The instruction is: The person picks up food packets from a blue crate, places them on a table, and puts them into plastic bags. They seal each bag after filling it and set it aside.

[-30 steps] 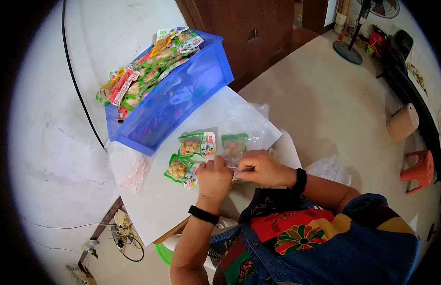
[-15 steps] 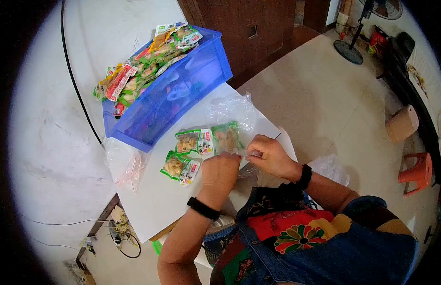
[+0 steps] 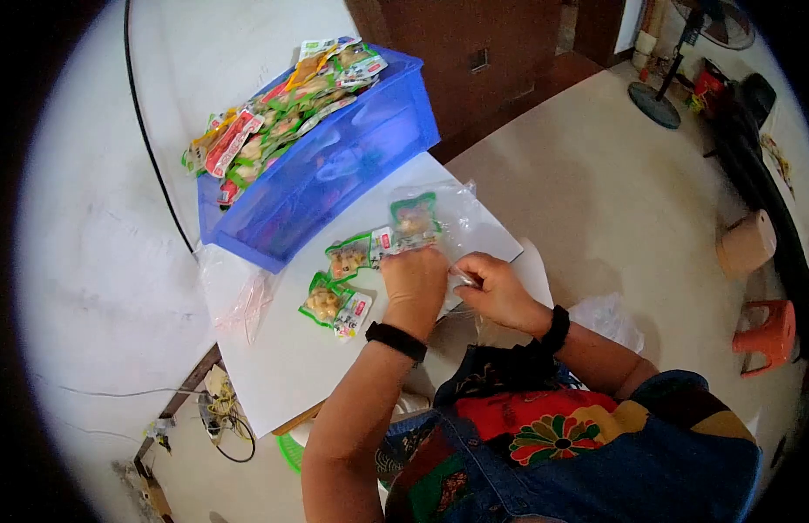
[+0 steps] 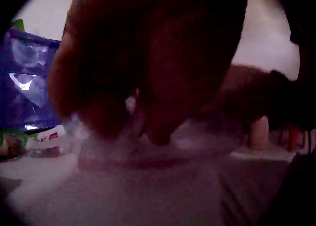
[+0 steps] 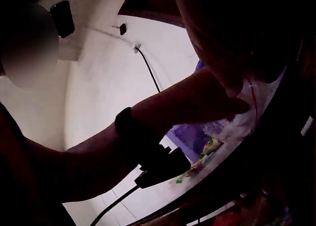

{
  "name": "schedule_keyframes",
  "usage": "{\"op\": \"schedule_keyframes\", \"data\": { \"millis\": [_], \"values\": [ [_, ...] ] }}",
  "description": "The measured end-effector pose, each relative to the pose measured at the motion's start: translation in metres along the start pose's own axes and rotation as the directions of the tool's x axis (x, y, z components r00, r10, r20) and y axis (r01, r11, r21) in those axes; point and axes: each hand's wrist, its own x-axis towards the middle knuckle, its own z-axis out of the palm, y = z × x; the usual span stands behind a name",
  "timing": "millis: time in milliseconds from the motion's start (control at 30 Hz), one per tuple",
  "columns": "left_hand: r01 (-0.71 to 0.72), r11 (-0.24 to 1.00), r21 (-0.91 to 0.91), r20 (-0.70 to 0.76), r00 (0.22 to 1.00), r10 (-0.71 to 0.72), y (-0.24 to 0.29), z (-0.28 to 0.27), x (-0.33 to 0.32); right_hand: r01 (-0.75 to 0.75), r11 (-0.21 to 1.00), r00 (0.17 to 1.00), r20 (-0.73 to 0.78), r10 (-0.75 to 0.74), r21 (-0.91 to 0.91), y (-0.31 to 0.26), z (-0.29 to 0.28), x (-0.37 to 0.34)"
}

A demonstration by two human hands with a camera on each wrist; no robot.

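A clear plastic bag (image 3: 461,213) with a green-edged food packet (image 3: 414,212) showing through it lies at the table's far side. My left hand (image 3: 416,283) pinches the near edge of the bag, its knuckles up. On the other side of that edge, my right hand (image 3: 496,292) pinches the plastic between thumb and curled fingers. A reddish strip (image 4: 123,163) runs along the bag's edge in the left wrist view. Beside my left hand lie two more food packets, one upper (image 3: 350,257) and one lower (image 3: 328,303), with pale chunks inside.
A blue plastic crate (image 3: 335,174) heaped with packets stands at the back of the white table (image 3: 265,375). Crumpled clear plastic (image 3: 234,288) hangs over the left edge. A red stool (image 3: 766,336) and a fan (image 3: 657,105) stand on the floor at right.
Both hands keep hold of the bag's edge. The bag with its packet has shifted away from me and lies flatter, and my left hand has turned and moved up toward it.
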Motion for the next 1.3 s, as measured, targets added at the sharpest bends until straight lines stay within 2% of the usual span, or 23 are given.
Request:
{"op": "schedule_keyframes", "data": {
  "millis": [33, 100, 133, 200, 233, 300, 333, 400, 433, 500, 533, 600, 733, 800, 833, 900, 933, 1000, 1067, 1133, 1200, 1233, 1300],
  "values": [
    [0.014, 1.000, 0.004, 0.009, 1.000, -0.014, -0.002, 0.004, -0.007, 0.015, 0.998, 1.000, -0.014, -0.015, -0.053, 0.002, 0.000, 0.001],
    [-0.100, 0.980, -0.174, -0.151, 0.986, 0.074, -0.005, 0.012, -0.024, 0.041, 0.996, 0.999, -0.006, -0.042, -0.076, 0.006, -0.002, -0.001],
    [-0.089, 0.981, -0.171, -0.147, 0.987, 0.064, -0.010, -0.002, -0.029, 0.063, 0.992, 0.998, -0.015, -0.065, -0.111, 0.009, -0.004, -0.002],
    [-0.181, 0.847, -0.500, 0.026, 0.974, 0.224, -0.032, -0.042, -0.042, 0.094, 0.993, 0.995, -0.019, -0.095, -0.071, 0.011, -0.006, -0.002],
    [-0.145, 0.778, -0.612, -0.009, 0.984, 0.177, -0.051, -0.039, -0.041, 0.036, 0.998, 0.999, -0.002, -0.036, -0.046, 0.006, -0.009, -0.002],
    [-0.025, 0.868, -0.496, 0.015, 0.999, 0.038, -0.086, -0.035, -0.031, -0.031, 0.999, 1.000, 0.005, 0.031, -0.022, 0.004, -0.010, -0.003],
    [-0.030, 0.866, -0.499, 0.016, 0.999, 0.044, -0.096, -0.029, -0.030, -0.013, 1.000, 1.000, 0.008, 0.013, -0.003, 0.005, -0.009, -0.004],
    [0.075, 0.958, -0.275, 0.032, 0.997, -0.069, -0.105, -0.010, -0.022, 0.009, 1.000, 1.000, 0.000, -0.009, 0.002, 0.006, -0.010, -0.002],
    [0.064, 0.959, -0.277, 0.022, 0.998, -0.060, -0.104, 0.001, -0.018, 0.058, 0.998, 0.998, -0.013, -0.058, -0.008, 0.005, -0.009, -0.002],
    [-0.065, 0.998, 0.011, -0.032, 0.997, 0.065, -0.100, 0.019, -0.013, 0.106, 0.994, 0.994, -0.036, -0.106, -0.023, 0.002, -0.009, 0.000],
    [-0.075, 0.997, 0.010, -0.035, 0.997, 0.076, -0.097, 0.019, -0.009, 0.114, 0.992, 0.992, -0.041, -0.116, -0.047, -0.002, -0.011, 0.000],
    [-0.044, 0.993, 0.105, 0.093, 0.995, 0.034, -0.090, 0.020, -0.001, 0.116, 0.991, 0.992, -0.051, -0.119, -0.074, -0.008, -0.013, -0.002],
    [-0.034, 0.996, 0.085, -0.025, 0.999, 0.036, -0.103, 0.022, -0.005, 0.135, 0.987, 0.987, -0.075, -0.141, -0.083, -0.016, -0.016, -0.001],
    [0.116, 0.991, 0.070, -0.167, 0.981, -0.103, -0.111, 0.005, -0.015, 0.136, 0.985, 0.986, -0.079, -0.145, -0.106, -0.015, -0.016, -0.002],
    [0.107, 0.992, 0.071, -0.166, 0.982, -0.094, -0.113, -0.006, -0.023, 0.143, 0.989, 0.983, -0.114, -0.147, -0.043, -0.012, -0.013, -0.001],
    [0.108, 0.989, -0.096, -0.296, 0.946, -0.132, -0.115, -0.034, -0.042, 0.145, 0.989, 0.977, -0.158, -0.140, 0.021, -0.011, -0.009, -0.002],
    [0.101, 0.990, -0.096, -0.294, 0.948, -0.125, -0.112, -0.047, -0.052, 0.092, 0.991, 0.984, -0.164, -0.075, 0.097, -0.013, -0.008, -0.002],
    [-0.062, 0.964, -0.258, -0.408, 0.912, -0.051, -0.100, -0.067, -0.074, 0.036, 0.984, 0.985, -0.171, -0.005, 0.175, -0.016, -0.007, -0.002],
    [-0.244, 0.928, -0.282, -0.469, 0.879, 0.088, -0.084, -0.077, -0.093, -0.013, 0.975, 0.982, -0.182, 0.054, 0.221, -0.020, -0.008, 0.000],
    [-0.378, 0.855, -0.354, -0.431, 0.878, 0.210, -0.063, -0.083, -0.110, 0.015, 0.971, 0.980, -0.195, 0.033, 0.239, -0.015, -0.006, 0.001],
    [-0.563, 0.728, -0.392, -0.447, 0.808, 0.385, -0.046, -0.085, -0.110, 0.044, 0.966, 0.979, -0.206, 0.010, 0.256, -0.012, -0.008, 0.001],
    [-0.611, 0.739, -0.286, -0.437, 0.769, 0.467, -0.039, -0.078, -0.109, 0.049, 0.973, 0.981, -0.193, -0.005, 0.223, -0.012, -0.009, 0.001],
    [-0.630, 0.744, -0.222, -0.431, 0.748, 0.504, -0.029, -0.067, -0.104, 0.053, 0.980, 0.984, -0.180, -0.019, 0.190, -0.012, -0.011, 0.000]
  ]
}}
